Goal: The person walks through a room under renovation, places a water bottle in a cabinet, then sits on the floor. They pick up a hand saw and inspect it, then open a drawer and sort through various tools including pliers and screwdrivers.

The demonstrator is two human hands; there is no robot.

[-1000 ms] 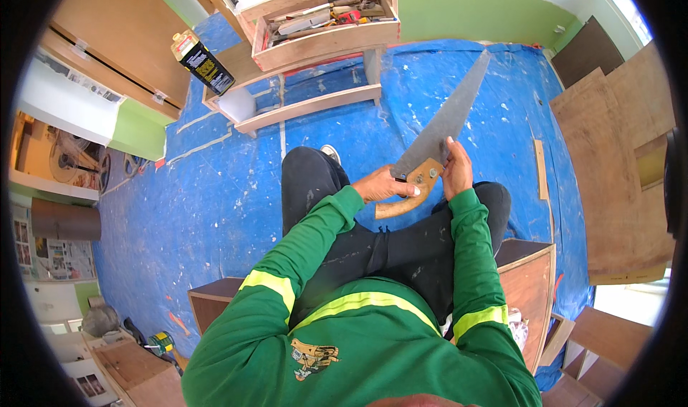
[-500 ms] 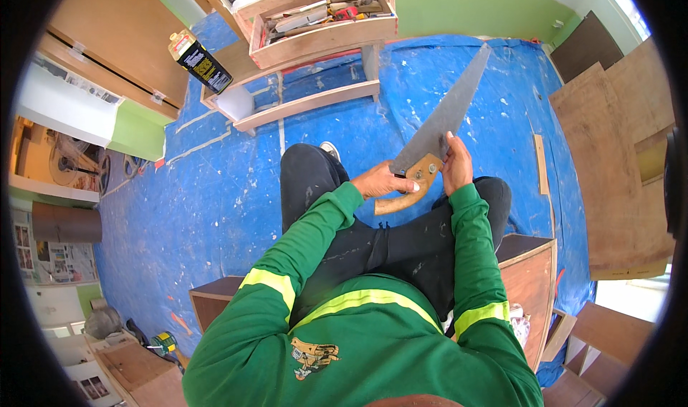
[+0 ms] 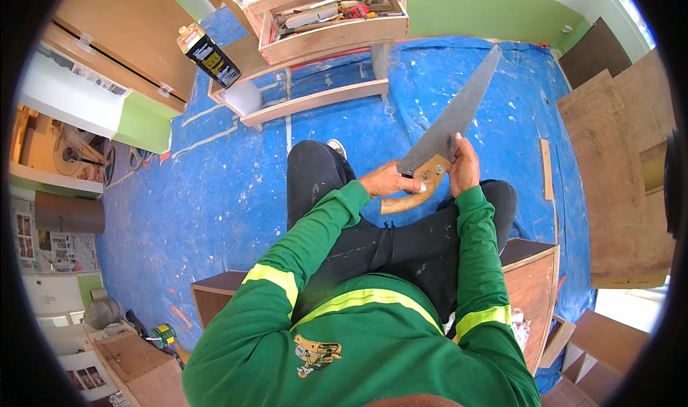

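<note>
Hand saw [image 3: 450, 126] before your lap [image 3: 401, 253], handle [image 3: 428, 172] toward you. Left grip [image 3: 385, 180] clamped on the handle; right grip [image 3: 466, 167] touching the blade [image 3: 466, 102], can't tell if closed. Best hold it steady, fingertips off the edges, above the blue sheeting [image 3: 229, 192].

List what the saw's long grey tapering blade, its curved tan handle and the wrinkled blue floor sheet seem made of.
Blade: metal, likely steel, dull; flat, evenly grey. Handle: probably wood, perhaps varnished; warm, mottled tan. Sheet: likely plastic, faintly glossy; creases catch light.
</note>
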